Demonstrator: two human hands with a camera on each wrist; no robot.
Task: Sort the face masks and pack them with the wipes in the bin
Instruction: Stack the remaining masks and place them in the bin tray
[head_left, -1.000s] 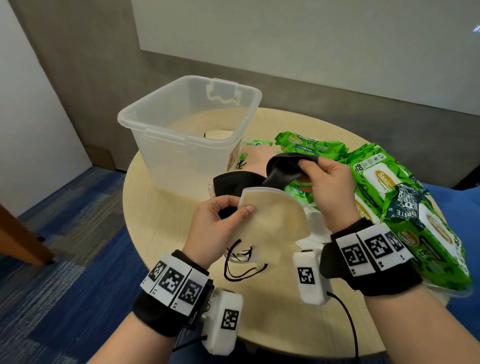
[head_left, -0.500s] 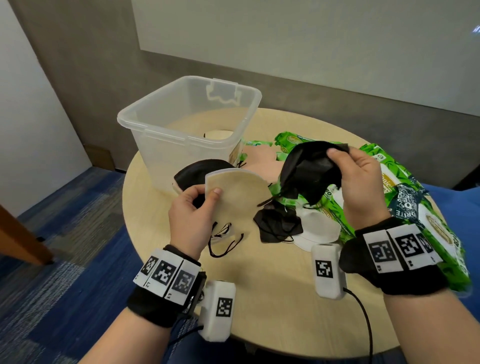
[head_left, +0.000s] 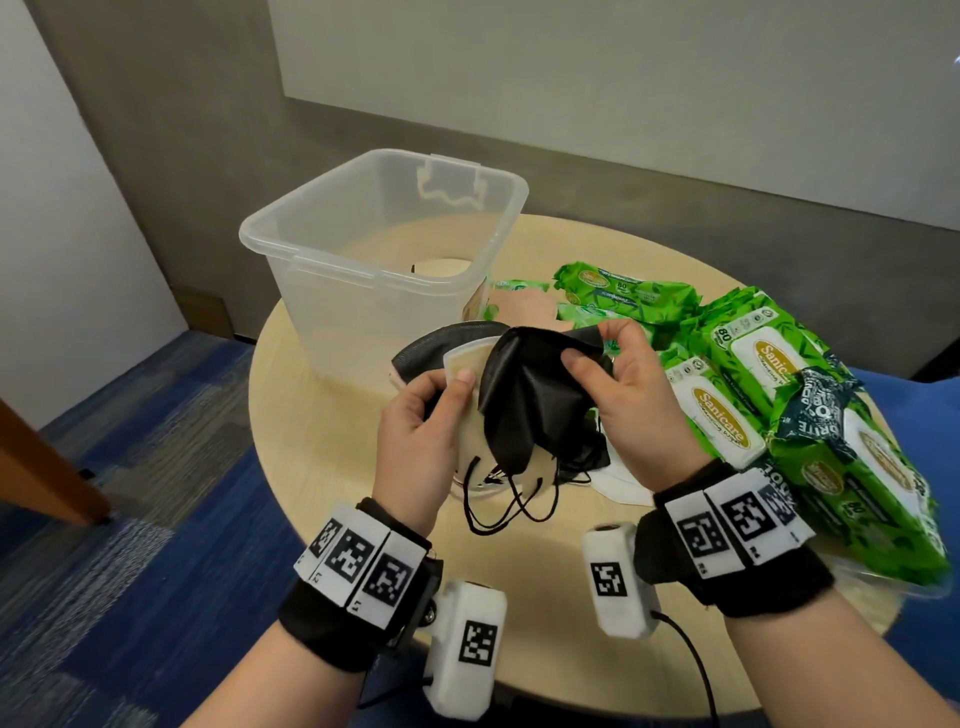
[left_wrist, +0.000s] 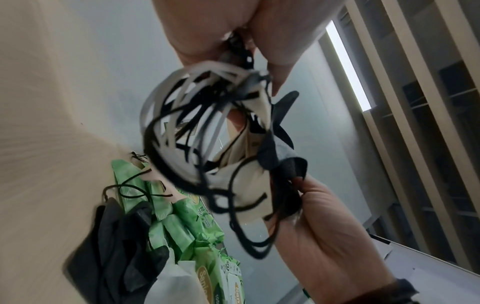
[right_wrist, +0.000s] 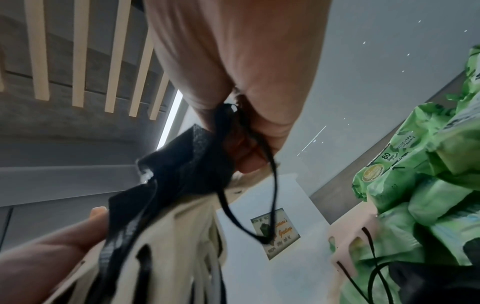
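Mask between both hands' fingertips

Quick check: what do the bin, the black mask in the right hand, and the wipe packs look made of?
Bin: translucent, frosted-looking plastic; the tabletop shows through its walls. Black mask: soft matte fabric, likely nonwoven; it creases and droops in the right hand. Wipe packs: glossy crinkled green film, white lid probably rigid plastic.

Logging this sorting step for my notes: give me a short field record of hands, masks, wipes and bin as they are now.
left hand: holds beige mask stacked with others
right hand: pinches black mask, laying it against the stack
bin: clear, upright, one pale item inside
wipes: green packs on table, outside bin
loose masks: on table under the hands
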